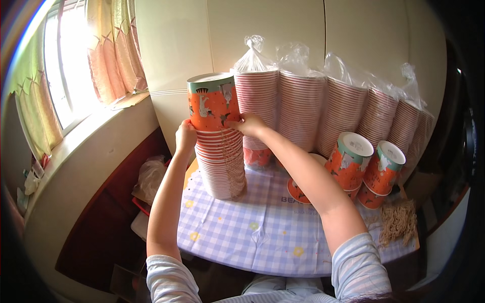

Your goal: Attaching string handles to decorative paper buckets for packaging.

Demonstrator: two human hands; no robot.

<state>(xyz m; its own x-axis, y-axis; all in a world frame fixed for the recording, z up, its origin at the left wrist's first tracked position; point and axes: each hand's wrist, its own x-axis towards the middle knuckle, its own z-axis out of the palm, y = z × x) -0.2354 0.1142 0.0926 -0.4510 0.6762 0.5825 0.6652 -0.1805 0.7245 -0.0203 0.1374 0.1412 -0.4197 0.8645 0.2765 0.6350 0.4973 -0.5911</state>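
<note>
A tall stack of nested, upside-down paper buckets (218,164) stands on the table before me. The topmost bucket (212,103) is orange with a green band and printed animal figures, and its base faces up. My left hand (186,135) pinches the left side of its lower rim. On the right side, my right hand (250,125) grips near the same rim, with the fingertips partly hidden. Thin brown cords (233,161) hang down the stack's right side below my right hand. More orange buckets (350,156) stand upside down at the right, partly behind my right forearm.
Several tall bucket stacks in clear plastic bags (300,108) line the back of the table. A bundle of brown cords (398,222) lies at the right edge. The tablecloth (237,237) is purple checked. A plastic bag (151,179) sits left of the table, near the windowsill (96,131).
</note>
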